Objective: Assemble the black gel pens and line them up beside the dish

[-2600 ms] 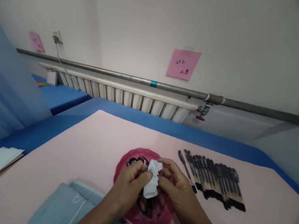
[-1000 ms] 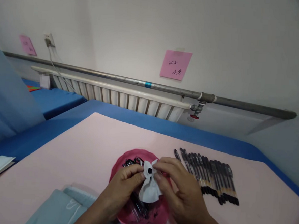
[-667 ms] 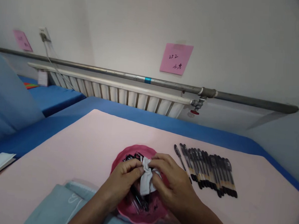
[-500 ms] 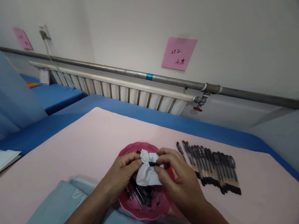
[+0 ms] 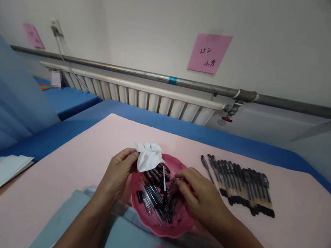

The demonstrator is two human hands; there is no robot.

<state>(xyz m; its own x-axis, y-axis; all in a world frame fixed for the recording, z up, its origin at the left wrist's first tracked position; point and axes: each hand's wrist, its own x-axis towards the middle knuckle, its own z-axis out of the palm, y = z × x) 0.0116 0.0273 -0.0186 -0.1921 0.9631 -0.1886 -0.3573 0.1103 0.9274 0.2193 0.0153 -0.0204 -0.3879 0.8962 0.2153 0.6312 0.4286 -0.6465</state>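
My left hand [image 5: 121, 170] pinches a crumpled white tissue [image 5: 149, 157] with faint dark marks, over the far left rim of a pink scalloped bowl [image 5: 136, 209]. In the bowl lie clear pen barrels [image 5: 152, 200], black caps and a slim white refill [image 5: 164, 180] with a dark end. My right hand [image 5: 196, 191] is at the bowl's right side, thumb and fingertips pinched together low over the pen parts. Whatever is between those fingertips is too small to make out. Dark smudges mark the inside of the bowl.
Right of the bowl, a row of black-capped pens [image 5: 240, 184] lies on the pink sheet [image 5: 96, 153]. Folded blue-green cloth [image 5: 72, 215] is in front, white papers [image 5: 3, 176] at left. Behind the blue-edged bed run a radiator [image 5: 155, 101] and a metal pipe [image 5: 129, 70].
My left hand has drawn the tissue away to the upper left. My right hand has left the tissue and the black piece held there, and come down into the bowl. The view has shifted slightly.
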